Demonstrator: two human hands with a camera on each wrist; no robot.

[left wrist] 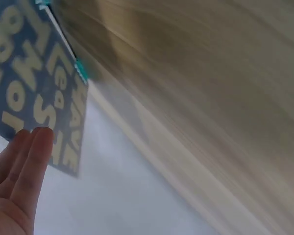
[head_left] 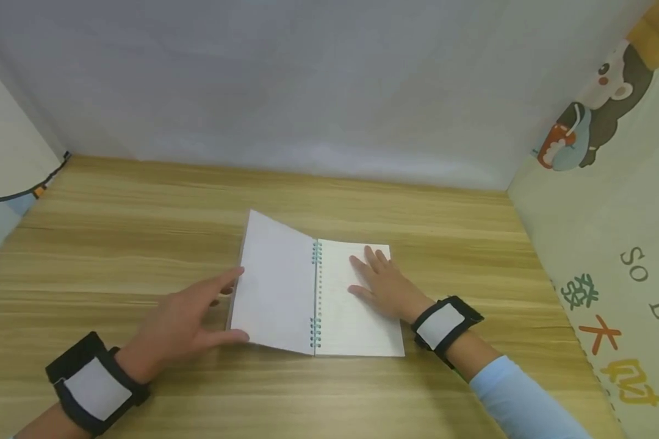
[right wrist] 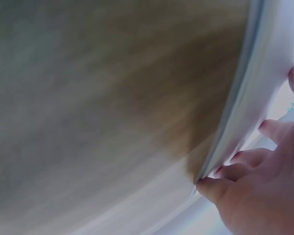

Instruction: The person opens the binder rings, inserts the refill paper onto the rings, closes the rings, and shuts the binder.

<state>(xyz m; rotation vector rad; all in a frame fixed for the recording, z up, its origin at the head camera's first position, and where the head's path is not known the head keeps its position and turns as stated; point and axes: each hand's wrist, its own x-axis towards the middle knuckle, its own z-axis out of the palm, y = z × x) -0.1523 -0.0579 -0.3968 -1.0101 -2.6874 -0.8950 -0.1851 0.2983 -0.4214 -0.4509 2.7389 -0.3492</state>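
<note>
An open spiral notebook (head_left: 357,329) lies on the table, with white lined pages on the right. Its front cover (head_left: 277,286) is tilted up on the left, showing a plain white inside in the head view. From the left wrist, the cover's outside (left wrist: 24,73) looks dark blue with cream lettering. My left hand (head_left: 178,323) is at the cover's free edge, fingers extended against its outside and the thumb at the lower corner. Spread across the lined page, my right hand (head_left: 390,289) rests with straight fingers; the right wrist view shows its fingers along the notebook's edge.
The wood-grain table (head_left: 143,231) extends around the notebook. A pale grey wall (head_left: 307,91) stands behind it, and a printed panel (head_left: 609,213) with cartoon and lettering rises on the right. A dark cord (head_left: 16,196) hangs at the left edge.
</note>
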